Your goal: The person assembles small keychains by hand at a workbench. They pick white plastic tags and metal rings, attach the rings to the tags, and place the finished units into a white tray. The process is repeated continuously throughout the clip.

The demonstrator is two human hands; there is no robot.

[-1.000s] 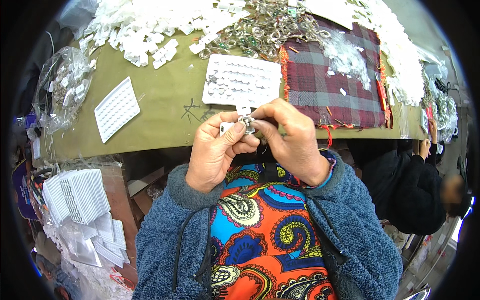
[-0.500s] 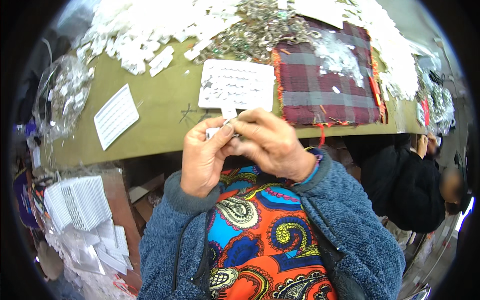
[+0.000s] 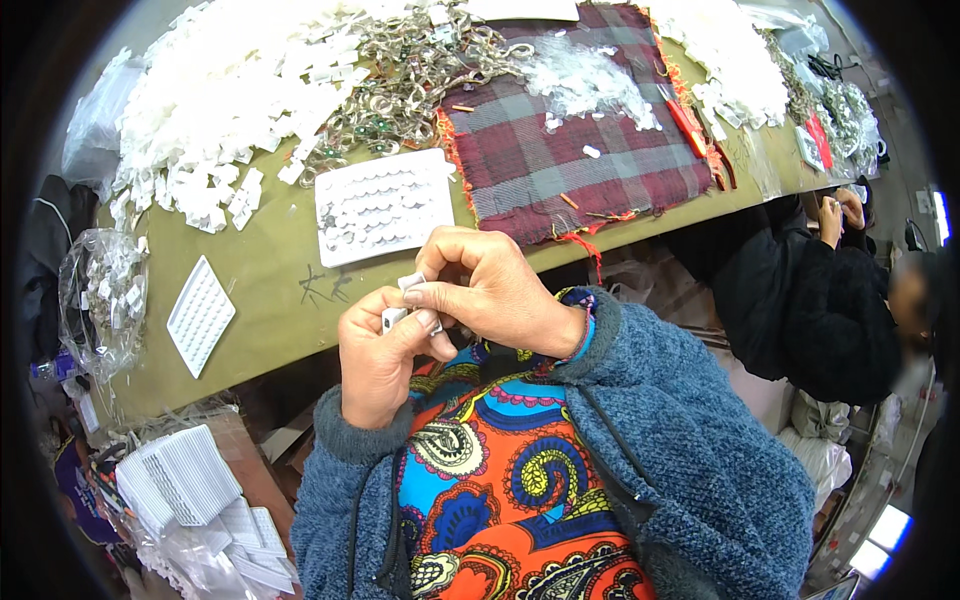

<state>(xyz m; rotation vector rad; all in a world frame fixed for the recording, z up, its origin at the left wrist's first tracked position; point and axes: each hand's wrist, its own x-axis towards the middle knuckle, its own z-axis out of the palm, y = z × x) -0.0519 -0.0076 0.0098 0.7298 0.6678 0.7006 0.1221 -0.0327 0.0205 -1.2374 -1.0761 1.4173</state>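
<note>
My left hand (image 3: 378, 352) is closed on a small white plastic piece (image 3: 394, 319) with a dark slot in its end. Just above it, my right hand (image 3: 495, 292) pinches another small white piece (image 3: 411, 281) between thumb and forefinger. The two hands meet close in front of my body, at the near edge of the table; the fingers hide how the pieces relate. Beyond them lies a white tray (image 3: 400, 173) with scalloped rows, some small grey bits in its left part.
A plaid cloth (image 3: 510, 195) bears clear plastic bits (image 3: 590, 80) and a red-handled tool (image 3: 685, 125). White pieces (image 3: 230, 80) and metallic-looking links (image 3: 400, 70) heap behind. A second white tray (image 3: 202, 318) lies left; stacked trays (image 3: 185, 475) stand below. A person in black (image 3: 800, 300) works at right.
The view has turned, so the table things sit further left. The white tab that stuck up above my fingers now shows lower, in my right hand's pinch. My hands stay together.
</note>
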